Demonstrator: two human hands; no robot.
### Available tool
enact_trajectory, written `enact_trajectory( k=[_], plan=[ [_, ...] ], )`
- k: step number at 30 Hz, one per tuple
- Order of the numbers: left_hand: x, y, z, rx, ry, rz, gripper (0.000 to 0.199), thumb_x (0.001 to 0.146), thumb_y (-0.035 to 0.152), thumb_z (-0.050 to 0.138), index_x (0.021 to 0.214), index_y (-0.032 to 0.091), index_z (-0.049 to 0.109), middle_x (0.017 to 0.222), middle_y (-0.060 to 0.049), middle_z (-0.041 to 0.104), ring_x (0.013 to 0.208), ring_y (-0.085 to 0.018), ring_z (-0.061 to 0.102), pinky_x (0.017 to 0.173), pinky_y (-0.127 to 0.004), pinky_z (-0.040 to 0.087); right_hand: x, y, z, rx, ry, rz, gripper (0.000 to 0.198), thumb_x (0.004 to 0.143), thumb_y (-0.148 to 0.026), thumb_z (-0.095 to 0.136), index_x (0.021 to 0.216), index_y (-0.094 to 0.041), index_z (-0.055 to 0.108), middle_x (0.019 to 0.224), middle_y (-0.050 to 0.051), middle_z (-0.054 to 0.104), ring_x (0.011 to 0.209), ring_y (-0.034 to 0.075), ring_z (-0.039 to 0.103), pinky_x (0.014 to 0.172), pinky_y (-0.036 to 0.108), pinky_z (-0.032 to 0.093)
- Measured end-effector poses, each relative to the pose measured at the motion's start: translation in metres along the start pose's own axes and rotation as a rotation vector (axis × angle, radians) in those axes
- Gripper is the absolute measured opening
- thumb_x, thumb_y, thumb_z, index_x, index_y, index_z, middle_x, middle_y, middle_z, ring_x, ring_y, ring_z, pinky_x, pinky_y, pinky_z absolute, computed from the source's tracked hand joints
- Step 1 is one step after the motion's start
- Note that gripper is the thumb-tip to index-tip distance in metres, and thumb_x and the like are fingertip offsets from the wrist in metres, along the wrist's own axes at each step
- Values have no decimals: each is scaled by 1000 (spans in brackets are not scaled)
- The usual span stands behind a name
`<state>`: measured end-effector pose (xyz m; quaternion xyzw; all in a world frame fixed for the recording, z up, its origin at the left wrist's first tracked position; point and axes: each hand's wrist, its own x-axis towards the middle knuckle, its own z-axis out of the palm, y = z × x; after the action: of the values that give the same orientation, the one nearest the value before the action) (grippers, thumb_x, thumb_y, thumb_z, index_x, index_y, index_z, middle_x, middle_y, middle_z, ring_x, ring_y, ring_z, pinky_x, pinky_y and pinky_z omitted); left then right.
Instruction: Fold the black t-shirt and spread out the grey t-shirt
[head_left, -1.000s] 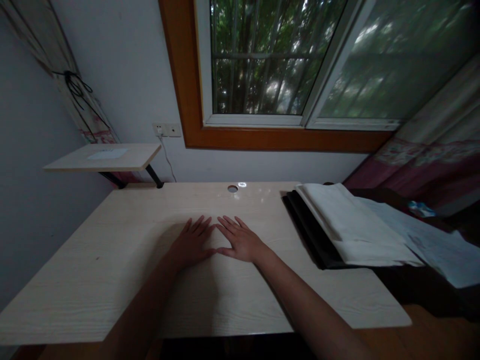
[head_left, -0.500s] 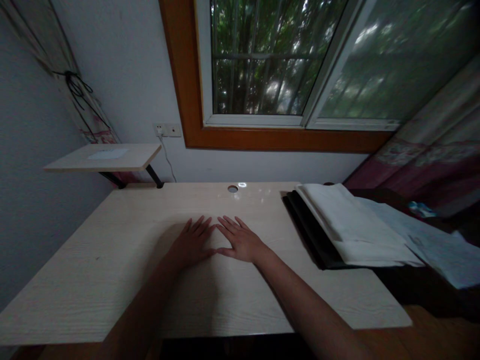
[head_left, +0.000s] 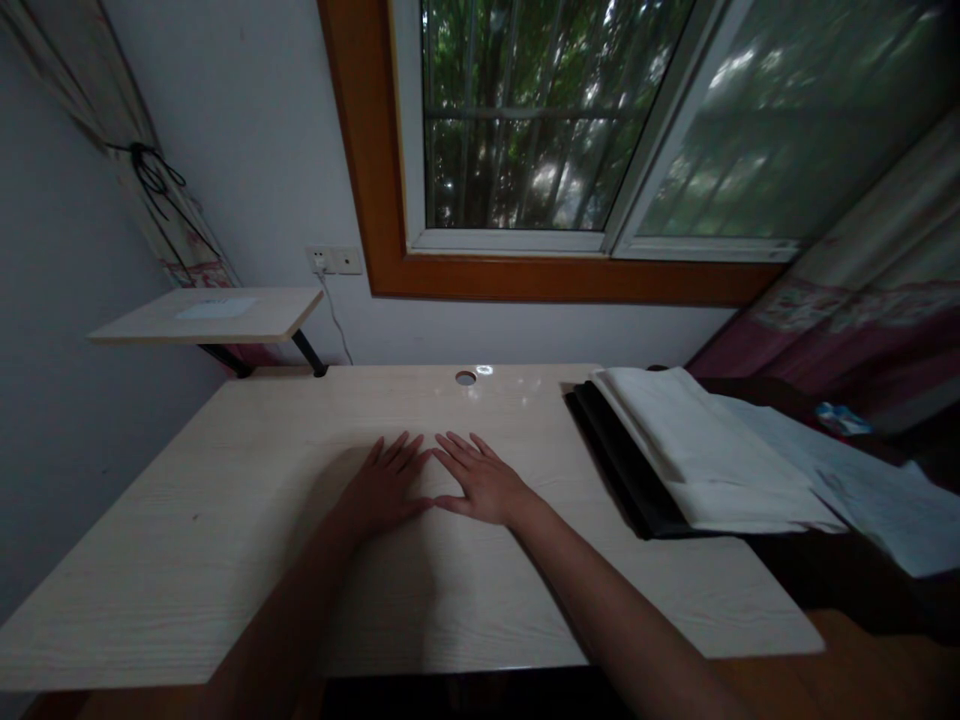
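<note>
desk [head_left: 187, 570], pale; left hand [head_left: 382, 492] and right hand [head_left: 481, 482] lie on it, fingers fanned wide, grasping nothing. steadiest, likely, with palms flat and pressure even.

Left of my left hand [head_left: 382, 490], the tabletop [head_left: 165, 560] lies open, with a raised shelf [head_left: 279, 311] blocking its back left corner. Right of my right hand [head_left: 480, 485], beyond a free strip, white sheets [head_left: 697, 435] over black material [head_left: 611, 455] obstruct the way.

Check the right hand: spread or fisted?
Spread. The right hand lies palm down on the desk, fingers fanned apart.
</note>
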<state>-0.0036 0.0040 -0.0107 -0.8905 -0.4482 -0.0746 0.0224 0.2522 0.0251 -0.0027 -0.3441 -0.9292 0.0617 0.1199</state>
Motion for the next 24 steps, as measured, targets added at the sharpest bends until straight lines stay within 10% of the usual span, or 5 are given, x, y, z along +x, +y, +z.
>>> enact_trajectory(
  k=[24],
  plan=[
    [0,-1,2,11,15,4,81,93,73,35,158,26,28,165,-10,27,153,-30,20,124,-55,11,0,-2,-3,13,-23,12,84,93,-74,41,158,-22,29,166,11,23,154,27,18,126,52,9]
  ],
)
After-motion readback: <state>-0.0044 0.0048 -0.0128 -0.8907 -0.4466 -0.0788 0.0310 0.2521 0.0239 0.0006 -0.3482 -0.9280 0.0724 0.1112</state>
